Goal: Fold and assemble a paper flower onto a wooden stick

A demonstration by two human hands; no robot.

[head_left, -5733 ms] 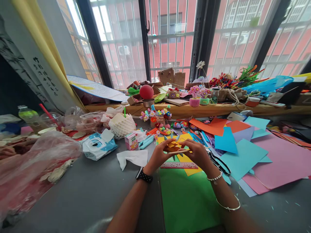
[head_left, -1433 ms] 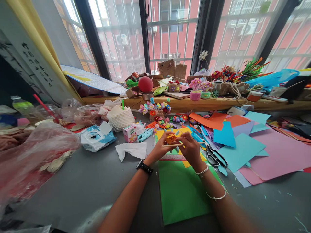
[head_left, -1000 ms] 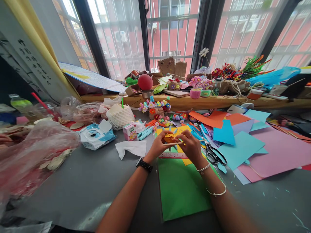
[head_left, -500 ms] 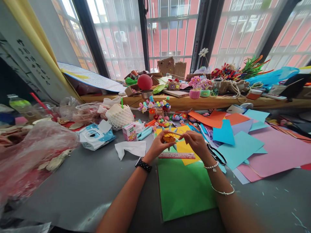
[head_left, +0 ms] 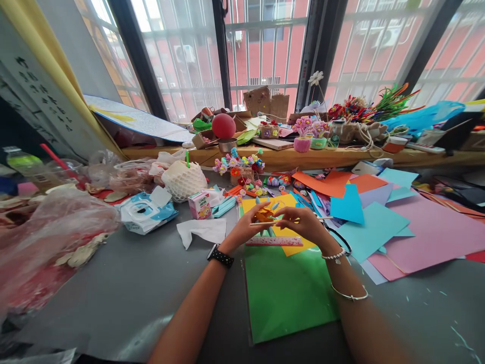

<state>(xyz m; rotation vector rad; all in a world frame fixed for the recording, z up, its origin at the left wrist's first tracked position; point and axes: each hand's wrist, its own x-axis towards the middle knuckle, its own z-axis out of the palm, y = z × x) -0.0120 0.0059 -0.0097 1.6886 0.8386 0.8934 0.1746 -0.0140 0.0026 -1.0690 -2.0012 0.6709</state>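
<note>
My left hand, with a black watch at the wrist, is closed on a small orange paper piece with curled edges. My right hand holds a thin pale stick; its other end shows beyond the knuckles. The stick lies roughly level across the front of the orange piece, and my right fingertips are close to that piece; whether they touch it I cannot tell. Just below the hands is a pink-patterned ruler. Yellow paper lies around it, above a green sheet.
Blue sheets and a large pink sheet overlap at right, with black-handled scissors beside my right wrist. To the left are a tissue, a small pink box and a wipes pack. Craft flowers stand behind.
My right hand has turned, and the stick has swung from above the orange piece to level in front of it. My left hand still holds the piece. The view has shifted slightly.
</note>
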